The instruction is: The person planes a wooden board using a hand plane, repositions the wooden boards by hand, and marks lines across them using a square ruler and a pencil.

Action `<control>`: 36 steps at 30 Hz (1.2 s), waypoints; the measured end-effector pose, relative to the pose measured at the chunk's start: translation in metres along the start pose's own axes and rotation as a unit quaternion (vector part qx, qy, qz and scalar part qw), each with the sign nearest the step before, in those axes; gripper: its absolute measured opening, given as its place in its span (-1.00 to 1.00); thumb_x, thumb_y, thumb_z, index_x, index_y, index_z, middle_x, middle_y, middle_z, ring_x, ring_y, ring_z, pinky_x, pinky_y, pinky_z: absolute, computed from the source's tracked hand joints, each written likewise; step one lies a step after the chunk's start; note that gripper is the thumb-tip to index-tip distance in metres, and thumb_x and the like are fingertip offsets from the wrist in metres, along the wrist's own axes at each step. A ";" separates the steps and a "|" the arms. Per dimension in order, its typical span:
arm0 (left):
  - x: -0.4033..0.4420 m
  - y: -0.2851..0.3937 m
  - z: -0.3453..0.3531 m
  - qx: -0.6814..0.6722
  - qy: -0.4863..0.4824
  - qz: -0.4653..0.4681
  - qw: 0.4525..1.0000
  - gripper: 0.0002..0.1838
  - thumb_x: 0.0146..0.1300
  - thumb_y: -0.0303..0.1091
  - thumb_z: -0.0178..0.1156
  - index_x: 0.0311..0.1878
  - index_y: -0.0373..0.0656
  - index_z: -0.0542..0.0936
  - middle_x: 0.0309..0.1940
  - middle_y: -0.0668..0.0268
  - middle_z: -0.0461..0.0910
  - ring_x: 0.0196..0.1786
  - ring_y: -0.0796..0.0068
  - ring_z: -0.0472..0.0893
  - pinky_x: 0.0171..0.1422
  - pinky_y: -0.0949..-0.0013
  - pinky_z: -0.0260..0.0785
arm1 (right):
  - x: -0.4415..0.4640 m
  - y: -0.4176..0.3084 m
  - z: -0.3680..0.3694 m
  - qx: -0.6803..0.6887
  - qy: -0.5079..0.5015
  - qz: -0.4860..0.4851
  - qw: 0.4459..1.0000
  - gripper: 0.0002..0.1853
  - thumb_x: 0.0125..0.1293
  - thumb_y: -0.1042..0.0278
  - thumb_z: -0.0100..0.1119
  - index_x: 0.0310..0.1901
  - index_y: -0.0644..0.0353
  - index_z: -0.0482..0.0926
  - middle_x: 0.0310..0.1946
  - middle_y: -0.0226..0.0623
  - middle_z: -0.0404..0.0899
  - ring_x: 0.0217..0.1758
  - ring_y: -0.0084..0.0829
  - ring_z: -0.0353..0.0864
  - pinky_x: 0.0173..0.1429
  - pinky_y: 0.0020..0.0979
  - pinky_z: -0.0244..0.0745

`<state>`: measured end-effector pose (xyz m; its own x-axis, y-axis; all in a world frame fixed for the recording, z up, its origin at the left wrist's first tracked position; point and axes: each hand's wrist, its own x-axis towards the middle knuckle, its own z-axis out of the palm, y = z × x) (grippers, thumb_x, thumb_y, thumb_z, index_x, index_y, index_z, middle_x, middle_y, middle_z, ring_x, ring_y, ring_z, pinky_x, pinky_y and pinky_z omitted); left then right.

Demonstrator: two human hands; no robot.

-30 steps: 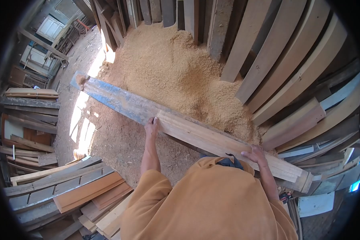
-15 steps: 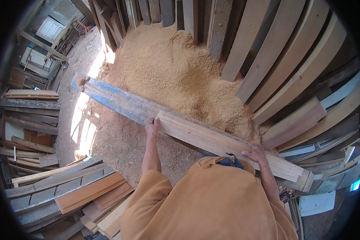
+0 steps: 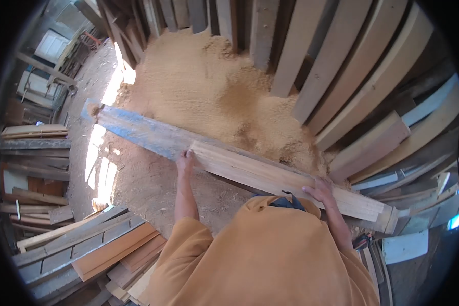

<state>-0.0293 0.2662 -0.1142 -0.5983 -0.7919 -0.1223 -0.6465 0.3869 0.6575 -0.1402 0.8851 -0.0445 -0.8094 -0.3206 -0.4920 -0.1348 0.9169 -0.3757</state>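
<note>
A long pale wooden board (image 3: 255,167) lies lengthwise on a longer worn plank (image 3: 153,130), whose far left part has blue staining. My left hand (image 3: 185,160) grips the board's left end, with the thumb on top by the corner and the fingers curled over the near edge, partly hidden. Farther right, my right hand (image 3: 321,190) holds the board close to my body, its thumb pointing left across the top face. The right fingers reach over the far edge and show only in part.
A wide heap of sawdust (image 3: 188,76) spreads beyond the plank. Upright boards (image 3: 336,56) lean at the back and right. Stacked lumber (image 3: 97,239) lies at the lower left, near a sunlit strip of floor (image 3: 104,178). Old white doors (image 3: 51,46) stand far left.
The whole view has shifted a little, so the scene sits slightly more to the left. Both hands keep their places on the board, which rests on the plank as before.
</note>
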 end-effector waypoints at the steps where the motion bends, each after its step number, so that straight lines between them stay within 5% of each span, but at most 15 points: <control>1: 0.004 -0.003 0.004 0.004 -0.010 0.006 1.000 -0.60 0.49 -0.13 0.27 0.04 -0.34 0.74 -0.16 0.04 0.79 -0.09 0.20 0.73 0.13 0.15 0.54 | -0.004 -0.001 -0.002 0.012 0.001 0.002 1.000 -0.01 0.08 -0.43 0.44 0.37 0.22 0.54 0.33 0.09 0.57 0.49 0.07 0.45 0.61 0.08 0.19; 3: 0.015 -0.011 0.005 -0.048 -0.064 -0.024 0.997 -0.60 0.42 -0.11 0.31 0.03 -0.31 0.72 -0.10 -0.10 0.76 0.02 -0.04 0.74 0.21 0.08 0.54 | -0.006 0.004 0.015 -0.039 0.054 0.029 0.997 0.01 0.10 -0.40 0.44 0.43 0.19 0.47 0.49 0.02 0.40 0.59 0.08 0.28 0.65 0.12 0.11; 5: 0.006 0.017 0.002 0.052 -0.032 0.029 0.998 -0.54 0.34 -0.18 0.37 0.18 -0.29 0.63 0.08 -0.05 0.71 0.13 0.01 0.68 0.33 0.03 0.45 | -0.022 -0.012 0.000 -0.035 0.061 0.072 0.995 0.05 0.10 -0.39 0.47 0.49 0.16 0.40 0.57 0.05 0.25 0.63 0.16 0.17 0.66 0.19 0.06; 8: -0.038 0.094 0.022 0.194 0.022 0.195 0.961 -0.34 0.23 -0.19 0.43 0.35 -0.23 0.49 0.27 -0.07 0.59 0.33 -0.01 0.55 0.48 -0.04 0.31 | -0.039 0.002 0.002 -0.064 0.107 0.113 0.986 0.10 0.08 -0.39 0.49 0.55 0.12 0.35 0.60 0.13 0.17 0.62 0.29 0.14 0.66 0.21 0.04; 9: -0.035 0.081 0.057 0.202 0.039 0.264 0.942 -0.17 0.16 -0.15 0.47 0.47 -0.21 0.38 0.44 -0.14 0.42 0.48 -0.13 0.38 0.58 -0.22 0.16 | -0.047 0.008 -0.001 -0.063 0.106 0.131 0.984 0.11 0.07 -0.39 0.49 0.56 0.10 0.33 0.61 0.15 0.14 0.61 0.31 0.13 0.66 0.22 0.03; 11: -0.084 0.142 0.075 0.191 -0.126 0.302 0.925 -0.06 0.12 -0.09 0.50 0.54 -0.21 0.34 0.50 -0.25 0.30 0.56 -0.29 0.25 0.63 -0.32 0.07 | -0.065 0.016 -0.011 -0.060 0.103 0.162 0.980 0.13 0.07 -0.39 0.50 0.59 0.05 0.30 0.64 0.19 0.08 0.61 0.36 0.11 0.66 0.23 0.02; 13: -0.129 0.163 0.099 0.101 -0.228 0.445 0.860 0.06 0.10 0.09 0.53 0.63 0.05 0.26 0.56 -0.13 0.24 0.58 -0.27 0.22 0.63 -0.39 0.01 | -0.076 0.030 -0.008 -0.056 0.100 0.203 0.972 0.16 0.08 -0.32 0.54 0.65 -0.06 0.19 0.68 0.12 0.00 0.63 0.35 0.09 0.68 0.22 0.01; 15: -0.174 0.192 0.107 0.162 -0.367 0.486 0.776 0.09 0.04 0.16 0.55 0.67 0.35 0.26 0.62 -0.19 0.11 0.62 -0.36 0.13 0.67 -0.45 -0.09 | -0.088 0.042 -0.002 -0.039 0.102 0.217 0.970 0.21 0.09 -0.28 0.56 0.70 -0.13 0.09 0.71 0.10 -0.07 0.66 0.36 0.05 0.70 0.22 0.00; 18: -0.210 0.208 0.117 0.231 -0.398 0.603 0.652 0.10 0.00 0.25 0.54 0.66 0.56 0.26 0.64 -0.16 0.06 0.61 -0.34 0.13 0.63 -0.44 -0.05 | -0.097 0.048 0.009 -0.009 0.100 0.200 0.975 0.27 0.09 -0.27 0.58 0.73 -0.17 -0.02 0.73 0.12 -0.16 0.70 0.39 -0.04 0.71 0.23 0.00; 23: -0.213 0.215 0.121 0.228 -0.391 0.624 0.637 0.00 0.00 0.24 0.55 0.58 0.58 0.39 0.61 -0.18 0.10 0.58 -0.31 0.16 0.60 -0.35 0.01 | -0.102 0.044 0.016 -0.012 0.074 0.217 0.973 0.32 0.07 -0.24 0.61 0.74 -0.21 -0.09 0.75 0.11 -0.23 0.74 0.41 -0.16 0.73 0.21 0.00; 36: -0.218 0.219 0.116 0.244 -0.393 0.625 0.629 -0.22 0.15 0.30 0.42 0.50 0.72 0.48 0.64 -0.11 0.08 0.62 -0.27 0.11 0.66 -0.39 -0.13 | -0.103 0.046 0.021 -0.033 0.095 0.207 0.973 0.27 0.10 -0.22 0.59 0.73 -0.23 -0.06 0.73 0.14 -0.13 0.71 0.40 -0.05 0.73 0.15 0.06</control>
<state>-0.0954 0.5778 -0.0301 -0.7082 0.6794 -0.1919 0.6084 0.7252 0.3225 -0.0512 0.9550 -0.0275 -0.8925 0.1233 -0.4338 0.1938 0.9734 -0.1221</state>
